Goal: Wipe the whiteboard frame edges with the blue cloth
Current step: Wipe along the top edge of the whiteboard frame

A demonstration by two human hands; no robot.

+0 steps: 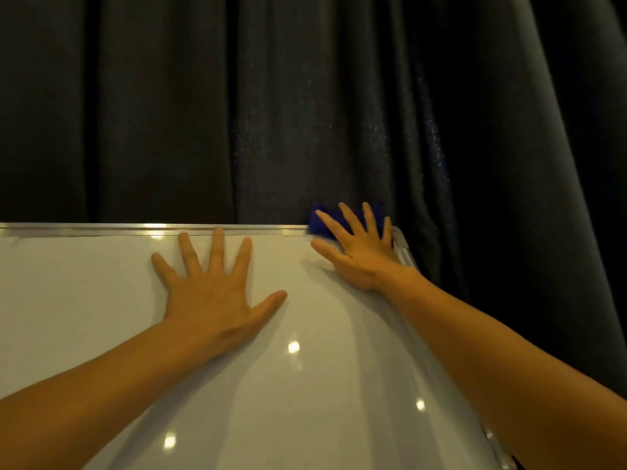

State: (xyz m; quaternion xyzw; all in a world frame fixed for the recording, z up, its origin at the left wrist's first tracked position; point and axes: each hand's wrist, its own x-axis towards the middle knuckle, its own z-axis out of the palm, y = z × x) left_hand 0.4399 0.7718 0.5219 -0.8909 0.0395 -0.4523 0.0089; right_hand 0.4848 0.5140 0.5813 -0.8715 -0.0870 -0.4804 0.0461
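Note:
A white whiteboard (101,300) fills the lower half of the view, with a silver metal frame (135,229) along its top edge and down its right side. My left hand (213,286) lies flat on the board surface, fingers spread, holding nothing. My right hand (359,245) presses the blue cloth (317,221) against the frame's top right corner, fingers spread over it. Most of the cloth is hidden under that hand; only blue bits show between and beside the fingers.
A dark pleated curtain (305,96) hangs right behind the board and continues down past its right edge. Ceiling lights reflect as bright spots on the glossy board surface (293,347).

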